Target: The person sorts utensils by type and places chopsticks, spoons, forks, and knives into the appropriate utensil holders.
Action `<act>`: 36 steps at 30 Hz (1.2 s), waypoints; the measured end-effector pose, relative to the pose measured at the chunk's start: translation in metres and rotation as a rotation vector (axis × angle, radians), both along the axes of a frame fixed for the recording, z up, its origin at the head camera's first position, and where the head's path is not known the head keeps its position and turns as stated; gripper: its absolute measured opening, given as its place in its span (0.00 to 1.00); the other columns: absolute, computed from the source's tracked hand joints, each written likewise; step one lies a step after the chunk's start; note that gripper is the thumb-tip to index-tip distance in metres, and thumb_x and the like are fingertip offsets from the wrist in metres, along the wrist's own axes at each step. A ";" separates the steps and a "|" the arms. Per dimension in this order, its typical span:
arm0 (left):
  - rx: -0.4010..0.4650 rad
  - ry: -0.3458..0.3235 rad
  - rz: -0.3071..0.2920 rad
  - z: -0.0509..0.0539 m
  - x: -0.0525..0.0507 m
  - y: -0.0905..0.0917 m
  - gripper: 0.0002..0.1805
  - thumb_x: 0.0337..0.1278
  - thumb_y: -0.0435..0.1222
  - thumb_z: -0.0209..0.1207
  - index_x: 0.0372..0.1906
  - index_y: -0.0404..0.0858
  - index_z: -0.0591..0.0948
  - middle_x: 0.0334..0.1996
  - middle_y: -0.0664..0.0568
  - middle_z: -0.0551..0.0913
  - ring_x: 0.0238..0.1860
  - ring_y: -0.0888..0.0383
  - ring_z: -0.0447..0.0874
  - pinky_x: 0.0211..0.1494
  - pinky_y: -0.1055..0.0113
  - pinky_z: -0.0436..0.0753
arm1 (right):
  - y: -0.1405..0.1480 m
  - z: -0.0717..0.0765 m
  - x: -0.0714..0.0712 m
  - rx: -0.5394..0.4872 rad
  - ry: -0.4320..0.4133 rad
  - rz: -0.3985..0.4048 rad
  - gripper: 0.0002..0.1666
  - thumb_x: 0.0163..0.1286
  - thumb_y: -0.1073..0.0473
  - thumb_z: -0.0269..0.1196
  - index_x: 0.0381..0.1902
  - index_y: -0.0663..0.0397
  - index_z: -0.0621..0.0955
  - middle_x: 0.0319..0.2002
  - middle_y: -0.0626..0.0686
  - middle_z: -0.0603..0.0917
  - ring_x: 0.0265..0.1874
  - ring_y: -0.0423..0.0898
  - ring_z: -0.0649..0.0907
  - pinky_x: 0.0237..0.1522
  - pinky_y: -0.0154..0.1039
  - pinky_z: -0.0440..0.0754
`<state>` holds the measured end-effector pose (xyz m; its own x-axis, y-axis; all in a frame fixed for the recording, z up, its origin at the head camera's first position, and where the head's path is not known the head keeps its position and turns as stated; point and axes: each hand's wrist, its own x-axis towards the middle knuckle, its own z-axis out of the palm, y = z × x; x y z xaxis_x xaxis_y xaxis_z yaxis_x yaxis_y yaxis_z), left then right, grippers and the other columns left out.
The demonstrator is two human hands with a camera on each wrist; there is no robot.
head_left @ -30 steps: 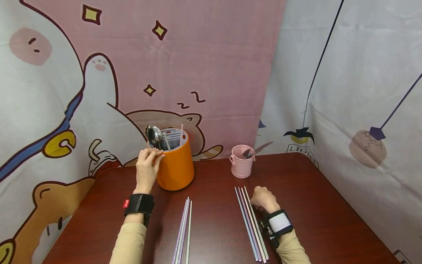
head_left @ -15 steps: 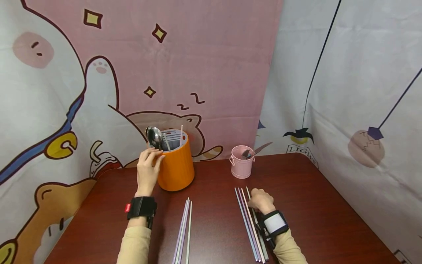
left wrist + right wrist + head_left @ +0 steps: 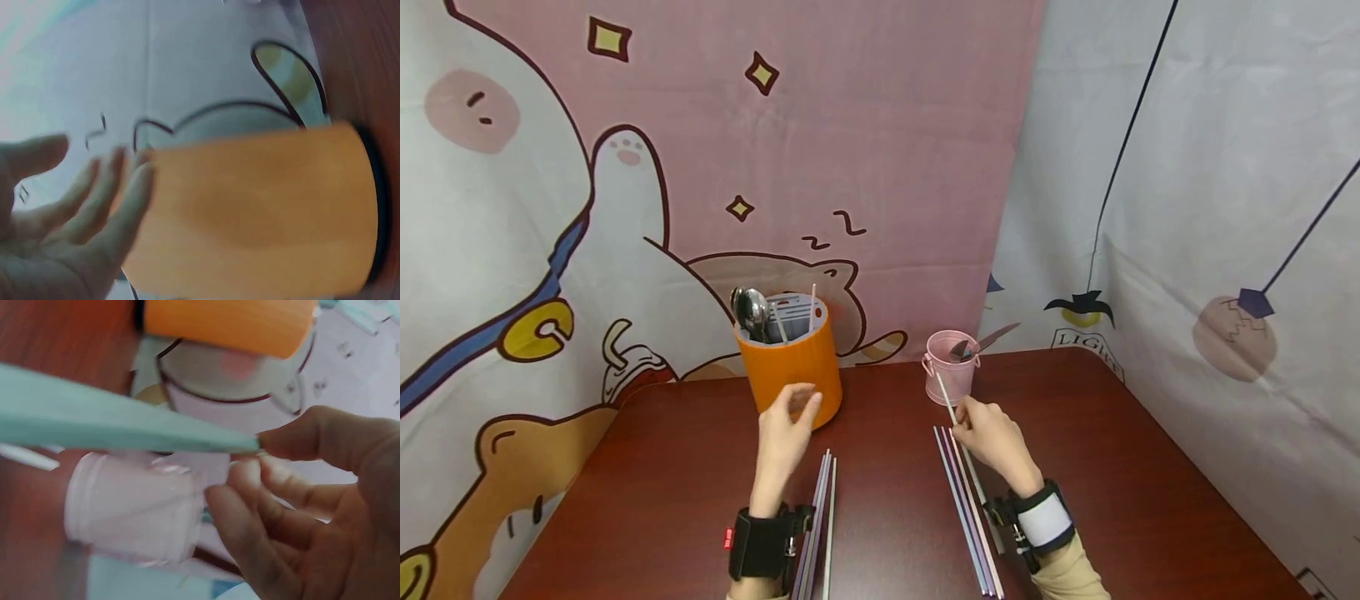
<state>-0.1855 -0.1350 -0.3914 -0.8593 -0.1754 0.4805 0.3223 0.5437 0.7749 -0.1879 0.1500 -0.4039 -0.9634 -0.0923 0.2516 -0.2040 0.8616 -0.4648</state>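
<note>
My right hand (image 3: pixel 996 437) pinches a pale green chopstick (image 3: pixel 112 415) between thumb and fingers. It is raised off the table, slanting over several pastel chopsticks (image 3: pixel 964 508) that lie side by side. In the head view its tip (image 3: pixel 942 385) appears in front of the small pink bucket (image 3: pixel 950 387), which holds utensils with metal blades. My left hand (image 3: pixel 786 437) holds nothing; its fingers are loosely bent in front of the orange cylinder (image 3: pixel 797 367). Several metal spoons (image 3: pixel 751 312) and a couple of thin sticks stand in that cylinder.
Another group of chopsticks (image 3: pixel 817 517) lies on the left of the dark red-brown table (image 3: pixel 887 500), partly behind the left wrist camera. A printed cloth (image 3: pixel 895 167) hangs behind and along the sides of the table.
My left hand has left the orange cylinder's rim and come down and right, nearer me. My right hand has lifted the pale green chopstick from the right group.
</note>
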 end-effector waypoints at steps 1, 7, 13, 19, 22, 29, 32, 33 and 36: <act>-0.020 -0.061 -0.045 0.000 0.003 0.006 0.13 0.62 0.36 0.59 0.47 0.33 0.80 0.40 0.41 0.86 0.42 0.46 0.85 0.46 0.52 0.83 | -0.004 0.003 0.003 -0.006 0.035 0.016 0.06 0.53 0.63 0.62 0.26 0.50 0.75 0.19 0.44 0.74 0.18 0.39 0.71 0.18 0.34 0.65; -0.046 -0.229 -0.344 -0.002 0.017 0.050 0.18 0.61 0.42 0.59 0.51 0.35 0.80 0.41 0.43 0.87 0.40 0.49 0.87 0.41 0.63 0.84 | -0.027 0.016 0.022 -0.054 0.145 0.128 0.06 0.53 0.65 0.65 0.27 0.51 0.78 0.19 0.41 0.77 0.18 0.34 0.71 0.19 0.29 0.67; 0.142 -0.255 -0.493 -0.009 0.022 0.079 0.15 0.60 0.37 0.61 0.47 0.31 0.81 0.38 0.38 0.86 0.35 0.47 0.88 0.37 0.67 0.86 | -0.041 0.019 0.031 -0.028 0.157 0.206 0.06 0.53 0.65 0.67 0.25 0.49 0.80 0.19 0.41 0.77 0.19 0.33 0.72 0.20 0.26 0.68; 0.230 -0.240 -0.478 0.003 0.032 0.086 0.08 0.58 0.28 0.60 0.39 0.26 0.81 0.33 0.32 0.84 0.33 0.38 0.85 0.37 0.54 0.86 | -0.044 0.019 0.033 -0.043 0.147 0.235 0.06 0.53 0.65 0.67 0.24 0.51 0.79 0.18 0.42 0.76 0.18 0.33 0.70 0.19 0.26 0.67; 0.234 -0.250 -0.475 0.011 0.037 0.087 0.07 0.57 0.27 0.60 0.37 0.24 0.80 0.32 0.31 0.83 0.33 0.36 0.85 0.37 0.54 0.86 | -0.042 0.018 0.031 -0.081 0.121 0.288 0.06 0.55 0.66 0.67 0.26 0.52 0.80 0.19 0.44 0.78 0.19 0.31 0.71 0.20 0.25 0.68; 0.278 -0.209 -0.449 0.000 0.027 0.083 0.08 0.57 0.32 0.62 0.36 0.30 0.81 0.31 0.35 0.84 0.30 0.42 0.86 0.35 0.64 0.86 | -0.016 0.014 0.015 -0.165 -0.027 0.330 0.06 0.60 0.60 0.67 0.27 0.54 0.80 0.22 0.45 0.80 0.20 0.33 0.73 0.22 0.27 0.71; 0.262 -0.178 -0.410 0.002 0.026 0.076 0.08 0.56 0.35 0.63 0.36 0.33 0.82 0.31 0.38 0.84 0.29 0.47 0.87 0.34 0.68 0.86 | -0.003 0.004 0.006 -0.097 -0.120 0.175 0.08 0.59 0.58 0.68 0.24 0.53 0.79 0.18 0.45 0.78 0.18 0.36 0.73 0.20 0.30 0.69; 0.254 -0.160 -0.396 0.003 0.027 0.073 0.08 0.56 0.35 0.63 0.36 0.33 0.82 0.30 0.39 0.85 0.29 0.48 0.87 0.34 0.68 0.86 | 0.001 0.000 0.004 -0.070 -0.161 0.121 0.09 0.58 0.58 0.68 0.23 0.53 0.79 0.17 0.45 0.78 0.17 0.37 0.73 0.19 0.31 0.69; 0.215 -0.099 -0.326 0.011 0.029 0.065 0.06 0.57 0.37 0.63 0.36 0.37 0.82 0.29 0.43 0.85 0.27 0.52 0.87 0.34 0.71 0.85 | 0.009 -0.011 -0.001 -0.008 -0.292 0.006 0.11 0.57 0.59 0.68 0.20 0.54 0.78 0.14 0.49 0.79 0.14 0.41 0.76 0.18 0.34 0.69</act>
<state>-0.1563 -0.0702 -0.3799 -0.9267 0.0262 0.3750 0.3694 0.2475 0.8957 -0.1890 0.1593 -0.4149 -0.9946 -0.0974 -0.0354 -0.0656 0.8567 -0.5117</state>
